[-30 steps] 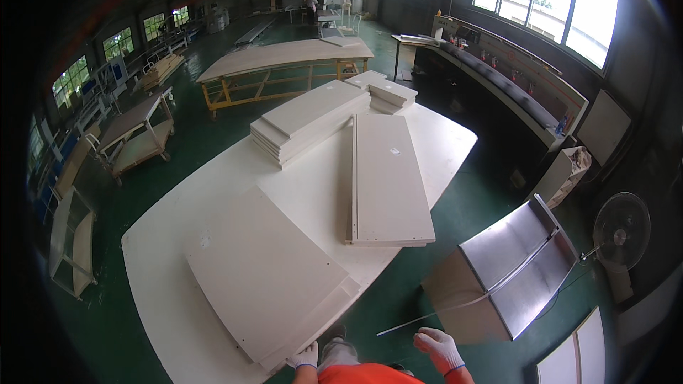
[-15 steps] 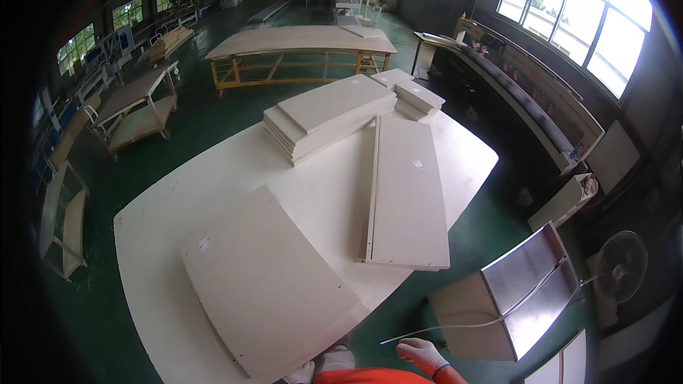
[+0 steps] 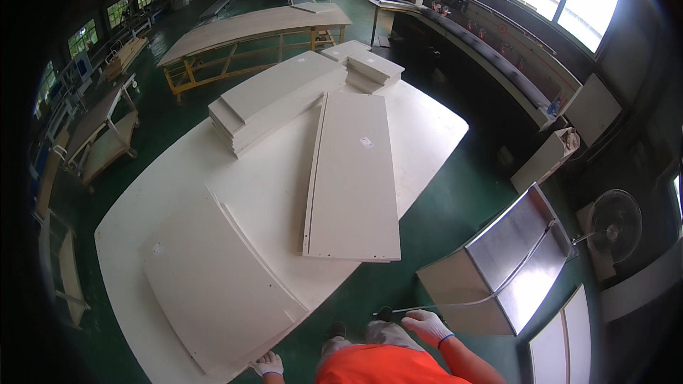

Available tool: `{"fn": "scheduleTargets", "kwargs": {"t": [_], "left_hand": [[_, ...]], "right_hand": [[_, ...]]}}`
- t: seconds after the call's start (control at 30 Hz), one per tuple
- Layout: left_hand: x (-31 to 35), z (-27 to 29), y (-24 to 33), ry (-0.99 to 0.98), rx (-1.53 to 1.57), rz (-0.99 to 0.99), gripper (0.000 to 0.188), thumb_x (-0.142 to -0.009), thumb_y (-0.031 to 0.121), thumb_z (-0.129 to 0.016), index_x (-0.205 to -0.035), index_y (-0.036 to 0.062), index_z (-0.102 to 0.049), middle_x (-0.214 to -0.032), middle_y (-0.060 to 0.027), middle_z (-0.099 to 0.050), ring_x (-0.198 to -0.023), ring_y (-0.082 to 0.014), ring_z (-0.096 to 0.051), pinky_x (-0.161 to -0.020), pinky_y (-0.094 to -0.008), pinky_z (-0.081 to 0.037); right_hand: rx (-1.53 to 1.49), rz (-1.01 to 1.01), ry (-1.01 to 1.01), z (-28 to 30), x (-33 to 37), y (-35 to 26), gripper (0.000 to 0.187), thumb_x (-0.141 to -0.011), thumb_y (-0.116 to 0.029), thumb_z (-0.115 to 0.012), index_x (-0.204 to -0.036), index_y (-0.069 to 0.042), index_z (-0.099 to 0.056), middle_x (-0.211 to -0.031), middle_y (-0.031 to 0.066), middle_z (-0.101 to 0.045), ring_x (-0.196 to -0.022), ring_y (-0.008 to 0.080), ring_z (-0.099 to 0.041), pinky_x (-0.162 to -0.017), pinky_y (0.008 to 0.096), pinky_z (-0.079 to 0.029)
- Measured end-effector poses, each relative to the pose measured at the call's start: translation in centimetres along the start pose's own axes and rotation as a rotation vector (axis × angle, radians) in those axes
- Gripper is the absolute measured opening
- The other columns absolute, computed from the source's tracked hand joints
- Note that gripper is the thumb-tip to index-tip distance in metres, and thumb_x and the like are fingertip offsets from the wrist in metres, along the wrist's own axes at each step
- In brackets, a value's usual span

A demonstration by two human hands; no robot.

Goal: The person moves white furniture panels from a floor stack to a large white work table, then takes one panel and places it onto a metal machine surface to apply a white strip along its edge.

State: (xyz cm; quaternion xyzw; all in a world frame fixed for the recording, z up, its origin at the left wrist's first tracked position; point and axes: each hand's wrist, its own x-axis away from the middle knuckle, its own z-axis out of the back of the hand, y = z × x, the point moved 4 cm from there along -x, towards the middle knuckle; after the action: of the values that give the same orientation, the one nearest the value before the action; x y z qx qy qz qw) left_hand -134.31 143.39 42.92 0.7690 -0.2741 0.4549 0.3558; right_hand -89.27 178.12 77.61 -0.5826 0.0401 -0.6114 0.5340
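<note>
My left hand (image 3: 269, 364), in a white knit glove, is at the near edge of a large cream panel (image 3: 213, 284) on the left of the table. Its visible fingers are apart and seem to touch that edge; part of the hand is hard to see. The panel lies slightly askew on another, whose edge shows along the right side. My right hand (image 3: 427, 326), gloved too, hangs off the table with fingers loosely out. It is nearest a thin grey hose (image 3: 462, 304) and holds nothing I can see.
More panels (image 3: 352, 178) lie across the pale table (image 3: 267, 206), with stacks (image 3: 277, 92) behind them. On the right stand a metal-topped cabinet (image 3: 523, 249), a fan (image 3: 613, 224) and leaning boards (image 3: 562, 341). A yellow-framed workbench (image 3: 249, 35) stands beyond.
The view has tilted down and swung right, so the table sits farther left. More of my arms and legs shows. The left panels' right edges now look more offset.
</note>
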Motion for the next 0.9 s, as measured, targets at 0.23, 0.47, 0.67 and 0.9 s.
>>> {"fn": "scheduleTargets", "kwargs": {"t": [0.23, 0.47, 0.67, 0.9], "left_hand": [[11.5, -12.5, -20.6, -0.543, -1.468, -0.147, 0.038, -0.098, 0.040, -0.068, -0.094, 0.0021, -0.069, -0.084, -0.0175, -0.073, -0.081, -0.0333, -0.072, -0.072, -0.0448, -0.058], [14.9, -40.1, -24.4, -0.375, -1.842, -1.369, 0.064, -0.092, 0.049, -0.072, -0.129, -0.0027, -0.064, -0.130, -0.0288, -0.065, -0.124, -0.0445, -0.061, -0.108, -0.0504, -0.047], [7.3, -43.3, -25.4, -0.358, -1.936, -0.930, 0.086, -0.093, 0.063, -0.067, -0.129, -0.0152, -0.060, -0.134, -0.0375, -0.062, -0.128, -0.0492, -0.059, -0.110, -0.0504, -0.046], [6.1, -45.3, -22.8, -0.459, -1.733, -0.709, 0.073, -0.099, 0.051, -0.068, -0.115, -0.0195, -0.064, -0.109, -0.0314, -0.071, -0.101, -0.0367, -0.067, -0.093, -0.0441, -0.051]], "right_hand": [[-0.046, -0.008, -0.016, 5.3, -9.6, 3.7, 0.051, -0.095, -0.038, -0.069, -0.120, 0.006, -0.072, -0.112, 0.0137, -0.075, -0.102, 0.0239, -0.069, -0.091, 0.0356, -0.053], [-0.411, -0.147, -0.061, 5.6, -23.4, 2.5, 0.037, -0.102, -0.043, -0.069, -0.087, -0.010, -0.060, -0.072, -0.0048, -0.043, -0.060, 0.0078, -0.035, -0.053, 0.0273, -0.026], [-0.374, -0.131, 0.116, 3.3, -31.2, 1.0, 0.084, -0.089, -0.063, -0.074, -0.128, 0.011, -0.064, -0.121, 0.0199, -0.072, -0.111, 0.0275, -0.067, -0.097, 0.0382, -0.052], [-0.492, -0.109, 0.131, -2.7, -31.9, -0.8, 0.088, -0.089, -0.055, -0.079, -0.142, 0.009, -0.053, -0.132, 0.0203, -0.067, -0.118, 0.0263, -0.067, -0.099, 0.0368, -0.053]]}}
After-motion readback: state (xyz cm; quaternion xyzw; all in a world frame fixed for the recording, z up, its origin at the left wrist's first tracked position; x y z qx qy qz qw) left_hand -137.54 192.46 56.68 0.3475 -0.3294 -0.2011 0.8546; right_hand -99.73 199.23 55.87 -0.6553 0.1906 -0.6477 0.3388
